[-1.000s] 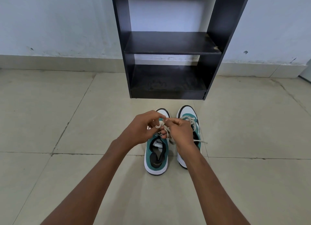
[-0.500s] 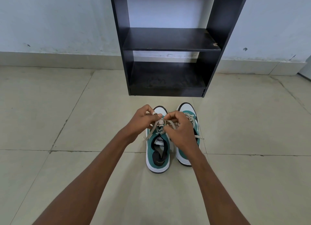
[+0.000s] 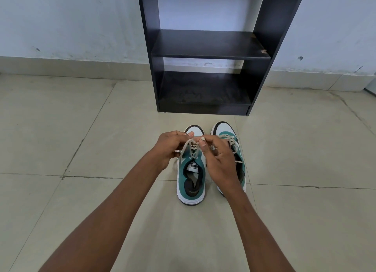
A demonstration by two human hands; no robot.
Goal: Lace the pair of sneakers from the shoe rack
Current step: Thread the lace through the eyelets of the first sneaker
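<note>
Two green-and-white sneakers stand side by side on the tiled floor, toes toward the rack. Over the left sneaker (image 3: 191, 180) my left hand (image 3: 169, 146) pinches one end of its beige lace (image 3: 190, 147). My right hand (image 3: 218, 158) pinches the other lace end just above the eyelets, thumb and fingers closed on it. Both hands meet above the shoe's tongue. The right sneaker (image 3: 227, 135) is partly hidden behind my right hand; its lace lies loosely across the top.
A black open shoe rack (image 3: 205, 46) stands against the white wall right behind the sneakers, with bare shelves. Beige floor tiles (image 3: 81, 139) spread to both sides.
My hands have drawn slightly apart and lifted the lace ends above the left sneaker. The view has shifted a little closer to the rack.
</note>
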